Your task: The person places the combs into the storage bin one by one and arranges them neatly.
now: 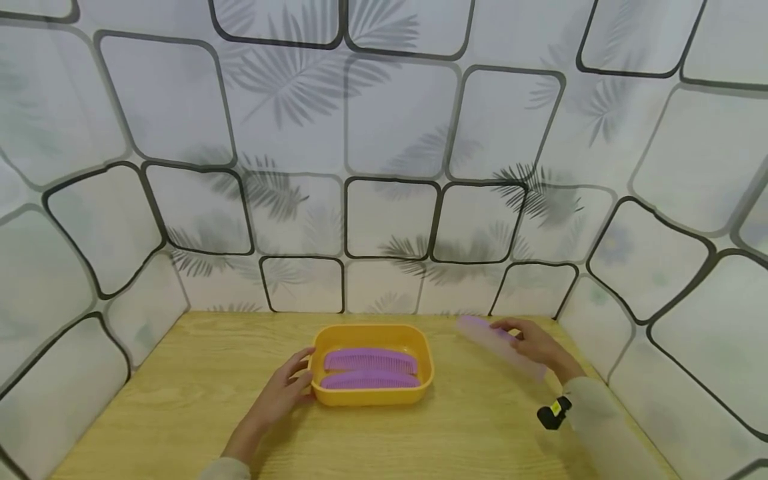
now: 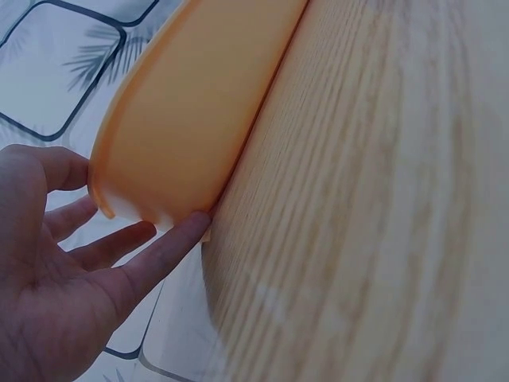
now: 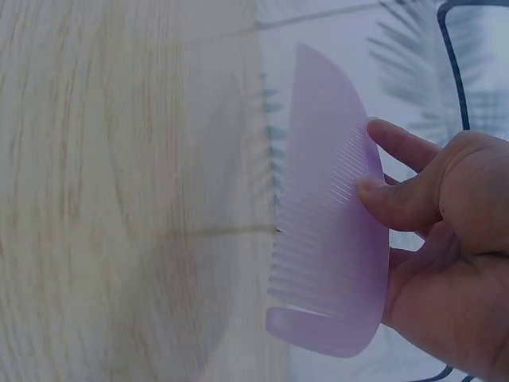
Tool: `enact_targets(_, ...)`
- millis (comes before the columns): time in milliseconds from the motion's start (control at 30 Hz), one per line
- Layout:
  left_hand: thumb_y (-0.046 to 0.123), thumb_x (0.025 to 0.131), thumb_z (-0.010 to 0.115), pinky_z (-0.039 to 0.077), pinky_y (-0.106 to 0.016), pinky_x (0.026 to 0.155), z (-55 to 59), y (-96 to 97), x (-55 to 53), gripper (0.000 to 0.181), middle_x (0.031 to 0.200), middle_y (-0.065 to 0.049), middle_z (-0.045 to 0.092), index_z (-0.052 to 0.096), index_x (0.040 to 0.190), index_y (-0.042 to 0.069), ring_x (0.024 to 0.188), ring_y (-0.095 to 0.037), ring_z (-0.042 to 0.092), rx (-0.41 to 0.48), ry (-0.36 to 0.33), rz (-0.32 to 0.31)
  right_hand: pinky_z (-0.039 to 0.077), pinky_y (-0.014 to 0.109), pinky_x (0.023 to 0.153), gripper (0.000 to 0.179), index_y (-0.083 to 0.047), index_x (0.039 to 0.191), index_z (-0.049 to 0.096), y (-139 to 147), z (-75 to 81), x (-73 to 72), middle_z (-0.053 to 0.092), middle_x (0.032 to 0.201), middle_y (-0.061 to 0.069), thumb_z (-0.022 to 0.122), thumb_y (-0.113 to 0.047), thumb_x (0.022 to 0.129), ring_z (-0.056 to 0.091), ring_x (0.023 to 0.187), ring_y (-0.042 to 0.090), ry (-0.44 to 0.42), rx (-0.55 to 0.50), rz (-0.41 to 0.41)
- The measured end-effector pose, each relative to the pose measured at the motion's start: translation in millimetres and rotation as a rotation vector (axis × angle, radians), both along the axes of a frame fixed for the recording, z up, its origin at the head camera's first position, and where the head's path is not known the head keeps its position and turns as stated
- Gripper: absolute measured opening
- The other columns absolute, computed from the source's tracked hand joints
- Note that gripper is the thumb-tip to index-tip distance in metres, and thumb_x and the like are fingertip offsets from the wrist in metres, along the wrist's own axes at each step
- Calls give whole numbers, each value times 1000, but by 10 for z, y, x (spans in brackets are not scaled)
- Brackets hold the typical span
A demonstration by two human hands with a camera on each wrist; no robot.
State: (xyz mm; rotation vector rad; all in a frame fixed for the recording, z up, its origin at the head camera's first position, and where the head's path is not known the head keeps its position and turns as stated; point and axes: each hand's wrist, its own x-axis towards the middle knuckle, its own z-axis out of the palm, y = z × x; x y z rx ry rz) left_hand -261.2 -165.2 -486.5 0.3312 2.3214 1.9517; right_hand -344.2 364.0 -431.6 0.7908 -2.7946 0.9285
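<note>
A pale purple comb (image 3: 330,215) is pinched along its spine by my right hand (image 3: 445,199), thumb on the near face. In the head view that comb (image 1: 489,340) slants at the table's far right, blurred, under my right hand (image 1: 537,343). A yellow plastic tub (image 1: 372,399) stands at the middle of the table. Two purple combs lie inside, a rear comb (image 1: 371,360) and a front comb (image 1: 369,380). My left hand (image 1: 285,387) touches the tub's left end with spread fingers. The left wrist view shows fingertips (image 2: 199,223) against the tub wall (image 2: 191,103).
The wood-grain table (image 1: 198,380) carries the tub. Patterned cloth (image 1: 390,220) rises behind the table and along both sides. A black wrist device (image 1: 553,413) with a yellow mark sits at the right sleeve (image 1: 600,413).
</note>
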Motion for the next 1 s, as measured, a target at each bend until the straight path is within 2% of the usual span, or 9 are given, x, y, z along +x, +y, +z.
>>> enact_targets(100,13,109,49,64,-47,90,-14,1,3,54,155,-41,35,32,159,1,132,-52,55,2,-2,-5,57,31,83,45,3,131,65,-79,36,0,63,134,30,51,17,91,58,122,47,-26,18,-1)
enact_targets(267,14,109,50,64,-48,90,-35,3,7,53,154,-40,36,34,158,2,130,-51,56,13,-8,11,57,30,83,46,0,134,64,-229,109,-2,61,138,28,49,14,93,60,122,44,-76,21,-8)
enact_targets(500,12,109,49,64,-48,89,-45,15,2,52,154,-39,38,35,158,3,130,-50,57,18,-12,30,58,34,87,48,0,132,66,-453,216,-18,65,136,25,49,17,90,60,122,43,-25,31,52)
enact_targets(700,11,109,48,63,-50,91,-26,27,1,51,154,-38,38,35,158,3,132,-50,55,26,-16,28,58,35,89,49,-1,133,66,-617,291,-20,64,138,24,49,17,90,61,122,41,-31,33,86)
enact_targets(1000,11,109,48,64,-46,89,-20,31,-2,52,155,-37,38,34,159,4,131,-48,57,22,-28,26,57,44,95,48,-3,132,66,-847,337,-35,65,136,22,48,17,93,61,121,37,-65,41,118)
